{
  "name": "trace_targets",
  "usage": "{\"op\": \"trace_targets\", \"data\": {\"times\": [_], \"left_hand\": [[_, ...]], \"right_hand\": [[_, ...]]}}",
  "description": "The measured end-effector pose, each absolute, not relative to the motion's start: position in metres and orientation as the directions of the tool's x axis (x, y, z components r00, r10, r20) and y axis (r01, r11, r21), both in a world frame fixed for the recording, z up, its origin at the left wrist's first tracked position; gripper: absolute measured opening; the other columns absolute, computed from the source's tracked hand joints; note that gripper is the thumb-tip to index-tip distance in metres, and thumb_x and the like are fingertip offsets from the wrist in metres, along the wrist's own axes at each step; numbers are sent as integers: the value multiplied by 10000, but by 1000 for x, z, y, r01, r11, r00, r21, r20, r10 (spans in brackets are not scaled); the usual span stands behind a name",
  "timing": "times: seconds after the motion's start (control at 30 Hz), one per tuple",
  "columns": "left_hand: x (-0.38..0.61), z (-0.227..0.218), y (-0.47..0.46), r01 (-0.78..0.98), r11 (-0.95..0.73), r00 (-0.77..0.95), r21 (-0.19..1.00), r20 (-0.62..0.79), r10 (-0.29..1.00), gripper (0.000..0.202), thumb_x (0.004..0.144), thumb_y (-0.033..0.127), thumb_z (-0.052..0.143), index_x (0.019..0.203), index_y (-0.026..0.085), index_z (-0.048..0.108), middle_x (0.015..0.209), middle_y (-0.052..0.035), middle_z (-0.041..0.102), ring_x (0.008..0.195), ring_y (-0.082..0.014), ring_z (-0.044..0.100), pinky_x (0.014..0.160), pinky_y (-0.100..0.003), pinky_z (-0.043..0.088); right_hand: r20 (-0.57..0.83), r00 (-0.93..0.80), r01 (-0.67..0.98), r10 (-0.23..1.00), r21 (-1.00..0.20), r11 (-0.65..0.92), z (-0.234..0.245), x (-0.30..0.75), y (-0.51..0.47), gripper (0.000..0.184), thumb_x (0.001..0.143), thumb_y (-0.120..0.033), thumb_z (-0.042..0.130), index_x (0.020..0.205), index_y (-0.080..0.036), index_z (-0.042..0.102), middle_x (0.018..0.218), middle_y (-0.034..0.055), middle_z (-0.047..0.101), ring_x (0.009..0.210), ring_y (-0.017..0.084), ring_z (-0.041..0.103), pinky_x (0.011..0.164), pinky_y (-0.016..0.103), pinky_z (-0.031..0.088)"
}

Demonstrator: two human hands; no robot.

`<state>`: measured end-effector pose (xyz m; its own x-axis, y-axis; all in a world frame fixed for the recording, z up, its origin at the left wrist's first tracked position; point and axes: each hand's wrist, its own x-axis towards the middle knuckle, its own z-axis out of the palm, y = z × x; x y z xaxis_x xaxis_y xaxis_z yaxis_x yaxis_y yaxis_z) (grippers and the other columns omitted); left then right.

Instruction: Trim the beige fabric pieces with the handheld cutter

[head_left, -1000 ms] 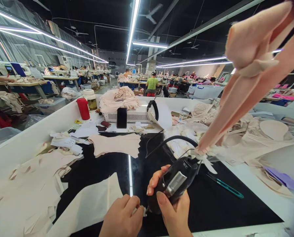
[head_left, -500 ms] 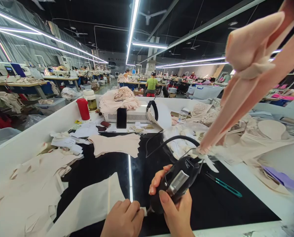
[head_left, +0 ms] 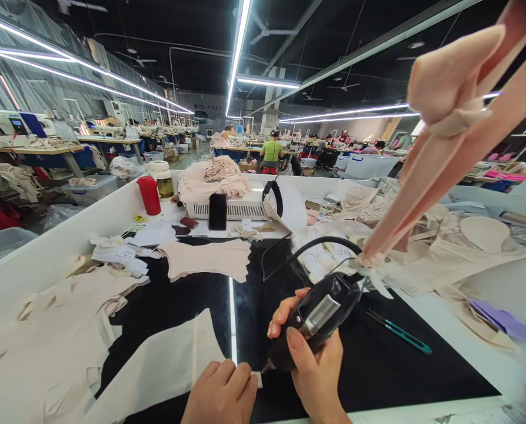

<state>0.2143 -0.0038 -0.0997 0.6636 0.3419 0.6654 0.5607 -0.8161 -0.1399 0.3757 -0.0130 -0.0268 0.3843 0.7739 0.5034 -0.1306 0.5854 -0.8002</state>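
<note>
"Nearest?"
"Off-white strip [head_left: 258, 378], apparently cloth, poking from under curled fingers of the left hand [head_left: 221, 391]; pinching or pressing, can't tell. Probably light, limp."
"Beyond?"
"Black, rounded tool [head_left: 305, 309] with silver plate [head_left: 322, 315], clamped in fingers of the right hand [head_left: 318, 368] over the black bench [head_left: 386, 377]. Likely hefty, hard; best gripped mid-body."

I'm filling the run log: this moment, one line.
left hand: at white fabric tab | right hand: holding black handheld tool | slim teal tool: on black surface
</note>
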Motion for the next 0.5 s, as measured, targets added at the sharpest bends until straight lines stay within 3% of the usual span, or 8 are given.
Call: {"op": "trace_targets", "data": {"times": [0.5], "left_hand": [[213, -102, -3, 524, -838, 689, -152, 654, 313, 224, 996, 54, 459, 934, 182, 633, 759, 24, 628, 566, -167, 556, 510, -340, 359]], "right_hand": [[484, 385, -114, 786, -820, 561, -30, 372, -13, 300, 970, -327, 709, 1225, -310, 553, 876, -18, 648, 654, 126, 642, 630, 267, 554]]}}
